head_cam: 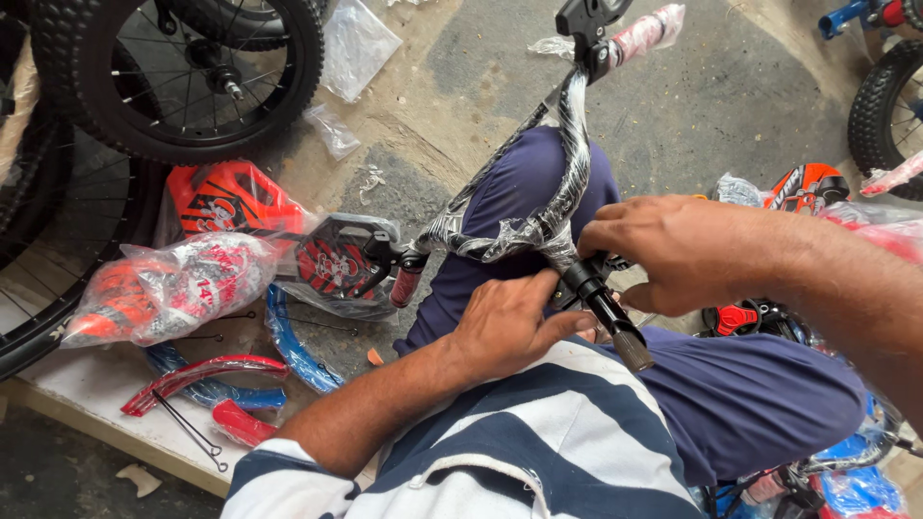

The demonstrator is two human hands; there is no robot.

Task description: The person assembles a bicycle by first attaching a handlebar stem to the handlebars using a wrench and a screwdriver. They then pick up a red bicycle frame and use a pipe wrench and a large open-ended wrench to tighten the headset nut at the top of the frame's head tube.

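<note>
While the person sits over a cracked concrete floor, both hands grip the wrapped handlebar across the lap: left hand fingers closed beneath the stem, right hand closed above. Wheel and bagged parts lie nearby.

My shirt fills the bottom middle of the frame: broad horizontal stripes of navy and white, with a pale, slightly frayed seam edge running along the lowest stripe near the bottom centre. Its short sleeve ends above my left elbow at the lower left, so both forearms are bare from there down. My left hand sits at the centre of the frame, my right hand just right of centre; neither wears a glove, ring or watch. My trousers are plain dark blue cloth, creased over the knees at upper centre and lower right.
</note>
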